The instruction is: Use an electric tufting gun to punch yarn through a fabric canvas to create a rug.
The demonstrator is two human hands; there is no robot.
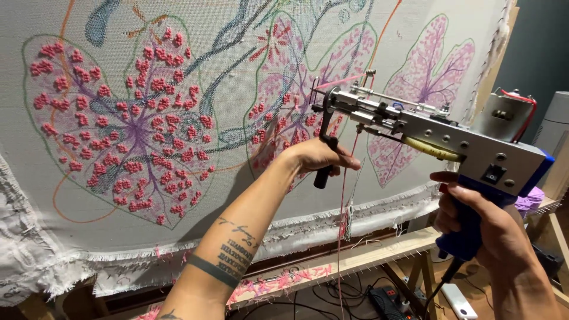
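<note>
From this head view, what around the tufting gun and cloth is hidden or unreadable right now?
- Front grip: mostly wrapped by the left hand.
- Blue handle and trigger: covered by the right hand.
- Needle tip of the tufting gun: too small to tell whether it touches the cloth.
- Floor cables: cut off by the bottom edge.

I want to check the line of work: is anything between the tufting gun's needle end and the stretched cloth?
Nothing visible. The tufting gun points its needle end at the cloth with only open air between; pink yarn hangs below it. Left hand and right hand hold the handles.
</note>
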